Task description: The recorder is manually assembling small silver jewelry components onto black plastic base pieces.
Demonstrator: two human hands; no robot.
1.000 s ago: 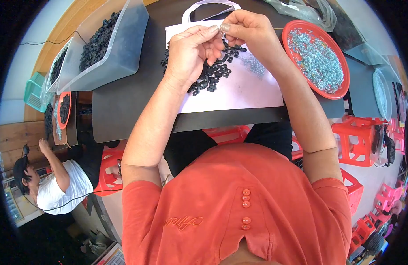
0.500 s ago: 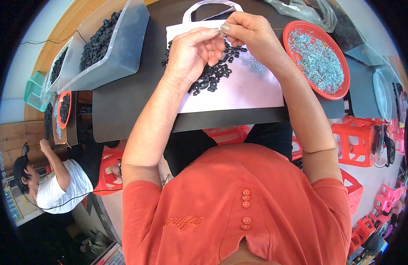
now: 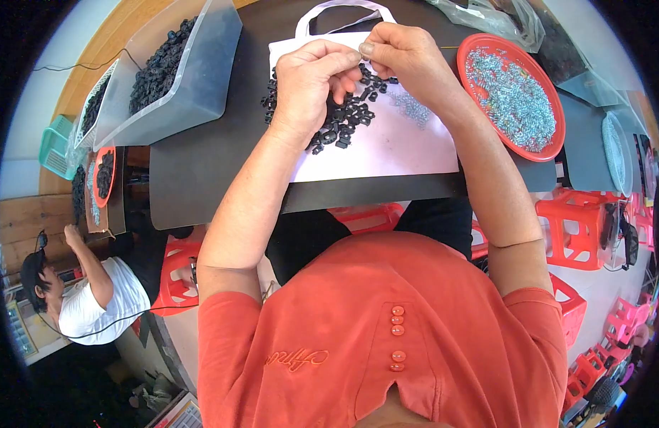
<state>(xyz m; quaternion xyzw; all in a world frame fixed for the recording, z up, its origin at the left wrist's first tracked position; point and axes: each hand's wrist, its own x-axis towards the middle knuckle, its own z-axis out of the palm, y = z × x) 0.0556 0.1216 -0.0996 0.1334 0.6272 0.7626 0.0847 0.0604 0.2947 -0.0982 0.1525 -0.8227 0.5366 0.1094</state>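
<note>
Above a white tote bag [image 3: 386, 158], my hands meet fingertip to fingertip. Thumb and forefinger of my left hand [image 3: 306, 80] are pinched together, with the other fingers curled in. My right hand [image 3: 409, 58] pinches too, right against the left fingertips. Anything between them is too small to make out. Under the hands, small black plastic parts [image 3: 346, 123] lie heaped on the bag, partly hidden by my left hand. Beside them, near my right wrist, is a small spread of tiny silvery pieces [image 3: 412, 108].
To the right stands a red round tray [image 3: 557, 137] full of small silvery metal pieces [image 3: 515, 96]. A translucent bin [image 3: 201, 96] of black parts [image 3: 158, 75] is at the left on the dark table [image 3: 194, 171]. A plastic bag [image 3: 497, 25] lies far right. Another person [image 3: 108, 299] sits at left.
My left hand has turned and its fingers have curled in more, closing into a tighter pinch. My right hand has shifted very slightly and stays pinched.
</note>
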